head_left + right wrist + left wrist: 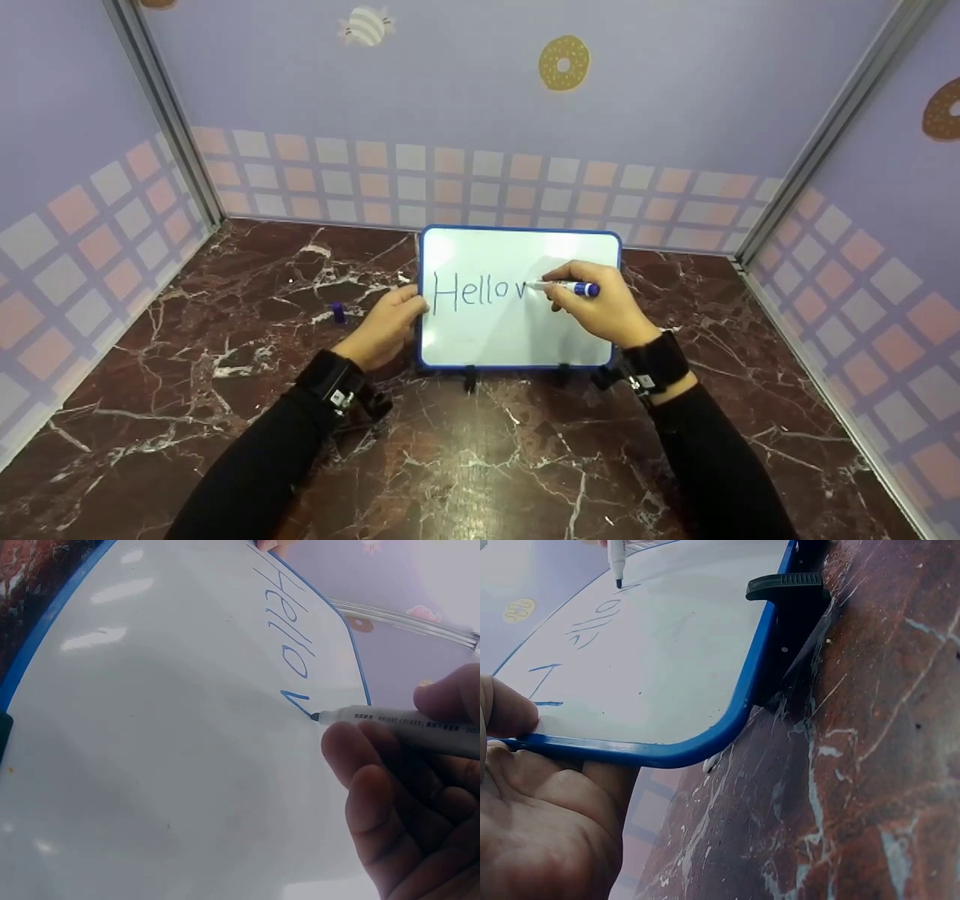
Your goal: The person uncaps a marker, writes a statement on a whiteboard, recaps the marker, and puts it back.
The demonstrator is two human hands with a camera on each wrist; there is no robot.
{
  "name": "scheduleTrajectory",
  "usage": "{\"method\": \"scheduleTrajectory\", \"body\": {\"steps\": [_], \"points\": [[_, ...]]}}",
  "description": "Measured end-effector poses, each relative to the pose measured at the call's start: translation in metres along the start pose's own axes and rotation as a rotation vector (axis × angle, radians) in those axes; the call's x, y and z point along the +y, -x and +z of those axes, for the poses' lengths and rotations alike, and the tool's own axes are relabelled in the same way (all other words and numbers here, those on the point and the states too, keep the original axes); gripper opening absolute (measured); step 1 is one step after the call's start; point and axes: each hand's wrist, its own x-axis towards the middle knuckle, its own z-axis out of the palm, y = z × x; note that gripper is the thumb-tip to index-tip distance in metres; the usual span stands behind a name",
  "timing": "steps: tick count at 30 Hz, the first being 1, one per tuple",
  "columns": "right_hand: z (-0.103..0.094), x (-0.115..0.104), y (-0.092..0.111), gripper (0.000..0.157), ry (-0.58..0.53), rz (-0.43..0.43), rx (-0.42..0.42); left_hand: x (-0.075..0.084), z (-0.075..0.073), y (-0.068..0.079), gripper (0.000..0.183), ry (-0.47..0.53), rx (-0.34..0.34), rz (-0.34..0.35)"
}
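Observation:
A small whiteboard [517, 337] with a blue rim stands tilted on a black stand [795, 615]. Blue handwriting [471, 291] on it reads "Hello", followed by a V-shaped stroke. My right hand [600, 304] pinches a white whiteboard marker [409, 726] with a blue end, its dark tip on the board at that stroke. The left hand [386, 326] grips the board's left edge, thumb [510, 709] on the front and fingers behind, as the left wrist view shows.
A blue marker cap [339, 312] stands on the dark red marbled tabletop [247, 390], left of the left hand. Lilac wall panels [465, 97] with checks and sweets enclose the back and both sides.

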Motion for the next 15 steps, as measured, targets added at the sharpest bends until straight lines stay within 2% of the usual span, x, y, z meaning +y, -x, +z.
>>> {"method": "scheduleTrajectory", "body": {"steps": [15], "points": [[-0.0037, -0.0022, 0.0012, 0.009, 0.032, -0.002, -0.060, -0.0009, -0.0003, -0.0008, 0.035, 0.013, -0.005, -0.002]]}}
